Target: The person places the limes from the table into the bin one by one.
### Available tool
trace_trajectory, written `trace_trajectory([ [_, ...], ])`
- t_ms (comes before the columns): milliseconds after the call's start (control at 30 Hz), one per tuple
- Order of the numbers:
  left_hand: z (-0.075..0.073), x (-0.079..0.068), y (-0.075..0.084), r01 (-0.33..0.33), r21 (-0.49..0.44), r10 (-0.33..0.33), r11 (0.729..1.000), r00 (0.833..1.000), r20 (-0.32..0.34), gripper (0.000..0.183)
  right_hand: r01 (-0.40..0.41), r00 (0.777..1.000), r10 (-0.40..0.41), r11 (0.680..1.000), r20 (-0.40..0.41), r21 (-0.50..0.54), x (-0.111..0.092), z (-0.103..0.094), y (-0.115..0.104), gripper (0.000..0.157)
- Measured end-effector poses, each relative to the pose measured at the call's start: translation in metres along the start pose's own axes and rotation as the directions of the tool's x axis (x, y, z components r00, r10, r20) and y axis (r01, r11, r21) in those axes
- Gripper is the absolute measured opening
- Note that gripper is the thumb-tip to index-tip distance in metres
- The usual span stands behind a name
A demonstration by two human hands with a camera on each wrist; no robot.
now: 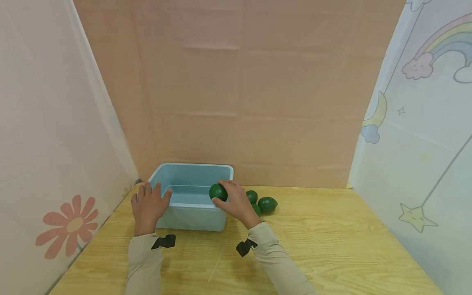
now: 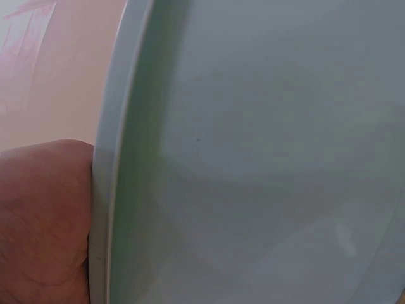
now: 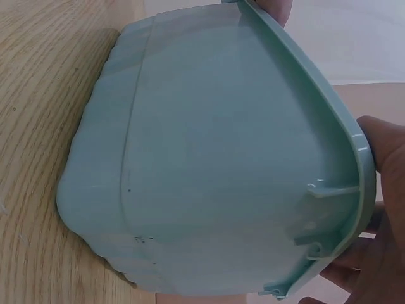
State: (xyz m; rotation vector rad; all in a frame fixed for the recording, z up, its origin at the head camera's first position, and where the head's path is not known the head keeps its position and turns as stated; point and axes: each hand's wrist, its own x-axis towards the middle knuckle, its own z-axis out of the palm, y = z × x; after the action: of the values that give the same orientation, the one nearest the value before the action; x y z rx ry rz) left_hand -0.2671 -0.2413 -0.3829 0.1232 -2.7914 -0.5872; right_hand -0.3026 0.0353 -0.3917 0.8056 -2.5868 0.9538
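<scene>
Your right grip (image 1: pixel 237 202) clasps fruit (image 1: pixel 217 192) over the box (image 1: pixel 189 219), left grip (image 1: pixel 149 207) spread. Fruit seems firm, slick: hold its middle.

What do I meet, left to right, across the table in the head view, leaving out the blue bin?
Left hand, held green fruit, right hand, rightmost loose green fruit.
</scene>
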Motion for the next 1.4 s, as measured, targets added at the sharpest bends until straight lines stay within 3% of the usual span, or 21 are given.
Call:
trace_trajectory([
  [700,0.001,0.003,-0.002,0.000,-0.007,0.000,1.000,1.000,0.025,0.065,0.054,0.998,-0.051,0.997,-0.049,0.055,-0.003,0.005,0.006,0.055],
  [1400,0.002,0.005,-0.004,0.008,-0.021,-0.007,1.000,1.000,0.026,0.066,0.092,0.992,-0.089,0.995,-0.091,0.034,-0.003,0.005,0.011,0.050],
])
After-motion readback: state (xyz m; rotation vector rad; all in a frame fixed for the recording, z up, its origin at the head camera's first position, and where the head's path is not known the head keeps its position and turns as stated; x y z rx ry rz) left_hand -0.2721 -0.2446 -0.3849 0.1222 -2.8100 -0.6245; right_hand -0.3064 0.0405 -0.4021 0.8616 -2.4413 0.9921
